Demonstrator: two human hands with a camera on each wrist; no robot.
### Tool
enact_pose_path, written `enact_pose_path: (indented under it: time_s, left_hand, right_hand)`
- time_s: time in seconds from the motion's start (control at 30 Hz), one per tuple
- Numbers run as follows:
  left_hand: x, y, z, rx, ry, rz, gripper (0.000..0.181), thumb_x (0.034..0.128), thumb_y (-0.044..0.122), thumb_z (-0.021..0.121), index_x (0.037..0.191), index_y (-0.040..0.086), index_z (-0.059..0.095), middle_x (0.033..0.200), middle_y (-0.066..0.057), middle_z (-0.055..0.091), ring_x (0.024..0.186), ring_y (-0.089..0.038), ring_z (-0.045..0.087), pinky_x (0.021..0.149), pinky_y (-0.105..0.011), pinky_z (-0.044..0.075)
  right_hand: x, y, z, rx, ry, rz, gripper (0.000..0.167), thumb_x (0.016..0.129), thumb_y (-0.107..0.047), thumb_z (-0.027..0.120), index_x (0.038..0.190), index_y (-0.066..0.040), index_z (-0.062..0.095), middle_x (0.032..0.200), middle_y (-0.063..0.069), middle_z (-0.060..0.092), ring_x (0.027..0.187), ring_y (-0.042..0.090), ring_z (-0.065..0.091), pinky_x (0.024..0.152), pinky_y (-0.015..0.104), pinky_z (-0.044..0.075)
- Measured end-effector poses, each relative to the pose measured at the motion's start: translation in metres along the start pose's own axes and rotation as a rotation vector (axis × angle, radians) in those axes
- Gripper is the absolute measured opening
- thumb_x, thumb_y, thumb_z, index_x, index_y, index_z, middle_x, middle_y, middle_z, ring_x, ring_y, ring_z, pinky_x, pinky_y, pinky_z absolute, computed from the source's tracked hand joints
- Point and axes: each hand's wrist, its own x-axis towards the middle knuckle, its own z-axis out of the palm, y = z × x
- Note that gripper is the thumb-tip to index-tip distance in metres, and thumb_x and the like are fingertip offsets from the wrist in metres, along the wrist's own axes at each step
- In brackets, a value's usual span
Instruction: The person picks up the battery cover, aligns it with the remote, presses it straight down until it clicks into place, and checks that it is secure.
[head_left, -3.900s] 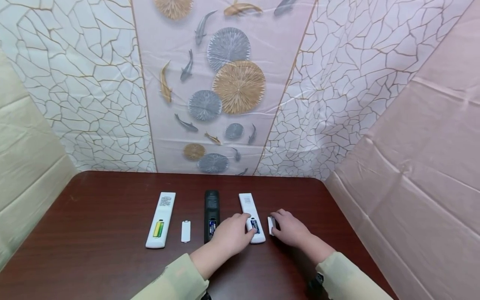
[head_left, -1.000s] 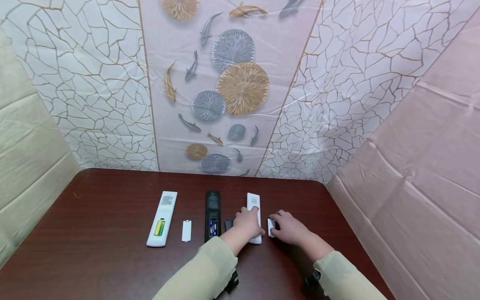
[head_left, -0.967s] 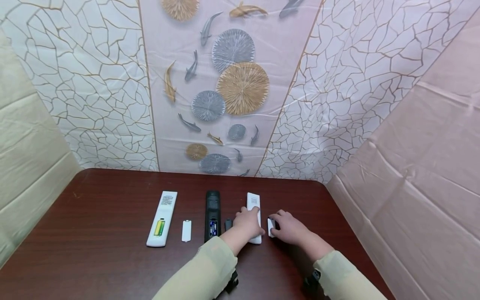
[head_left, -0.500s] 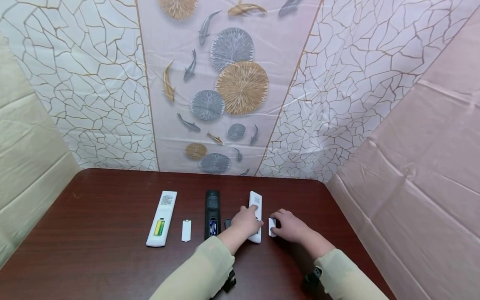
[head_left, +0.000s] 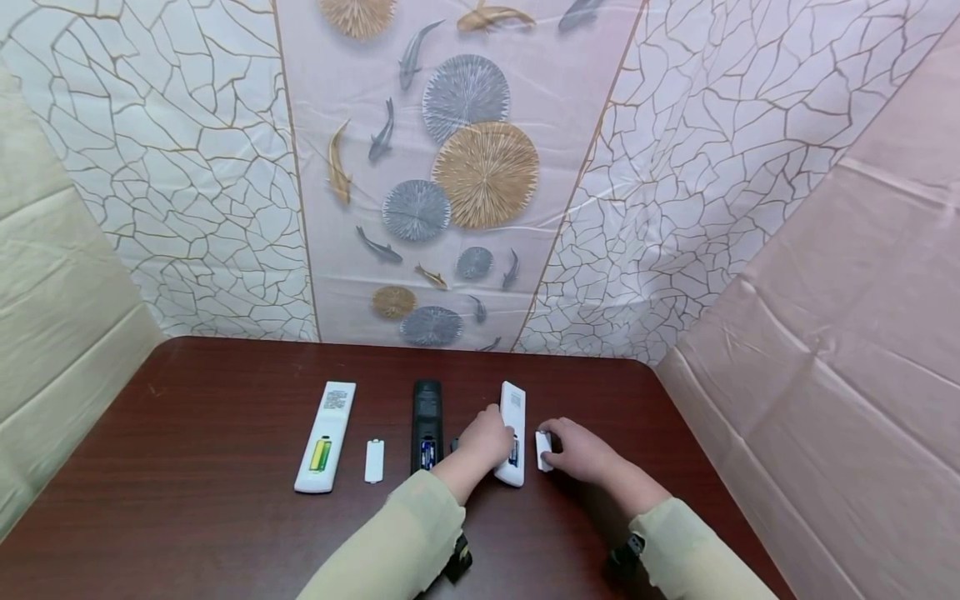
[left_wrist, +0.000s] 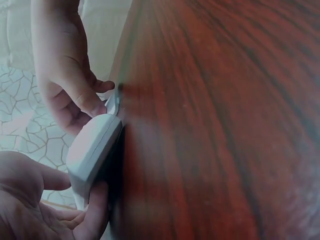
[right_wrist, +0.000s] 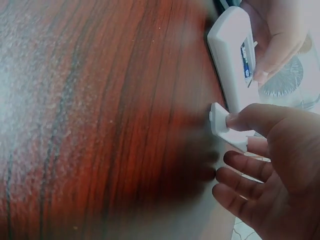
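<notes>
My left hand point(head_left: 486, 437) holds the right-hand white remote control point(head_left: 513, 402) along its left side, seen in the head view. The remote lies back side up, slightly tilted, its battery compartment uncovered, and in the right wrist view a blue battery point(right_wrist: 245, 61) shows inside. The left wrist view has my left hand point(left_wrist: 30, 200) at the near side of the remote's white body point(left_wrist: 92, 142). Just right of the remote, my right hand point(head_left: 581, 450) pinches a small white battery cover point(head_left: 543, 451). The right wrist view shows the thumb on top of this cover point(right_wrist: 231, 131), apart from the compartment.
Left on the brown table point(head_left: 225, 533) lies another white remote point(head_left: 325, 437) with a yellow-green battery, a loose white cover point(head_left: 374, 461) beside it. A black remote point(head_left: 427, 412) with blue batteries lies in the middle. A dark cover point(head_left: 453, 444) is mostly hidden by my left hand.
The right-hand remote has been turned from a slant to nearly straight and tilted. My left hand has shifted from over its back to its left side. The right hand keeps its cover.
</notes>
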Motion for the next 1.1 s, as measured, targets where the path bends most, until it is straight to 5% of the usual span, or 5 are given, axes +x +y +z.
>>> enact_pose_path:
  time_s: [0.6,1.1]
  left_hand:
    - [0.0027,-0.0037,-0.0042,-0.356,-0.114,-0.047,0.033,0.0998,0.013,0.054,0.126,-0.007,0.055,0.094,-0.012,0.064,0.079,-0.024,0.067,0.058,-0.038,0.058]
    - [0.0029,-0.0058,-0.0055,-0.475,-0.168,-0.055,0.030,0.1007,0.013,0.053,0.123,-0.006,0.056,0.095,-0.012,0.065,0.083,-0.024,0.068,0.064,-0.041,0.059]
  right_hand:
    - [-0.0022,-0.0053,-0.0024,0.181,0.126,0.056,0.020,0.094,-0.011,0.067,0.113,-0.018,0.069,0.095,-0.003,0.066,0.068,0.011,0.058,0.062,0.031,0.051]
    - [-0.0042,-0.0091,-0.0026,0.290,0.153,0.086,0.020,0.094,-0.009,0.066,0.113,-0.016,0.068,0.088,-0.001,0.062,0.061,0.013,0.058,0.055,0.030,0.051]
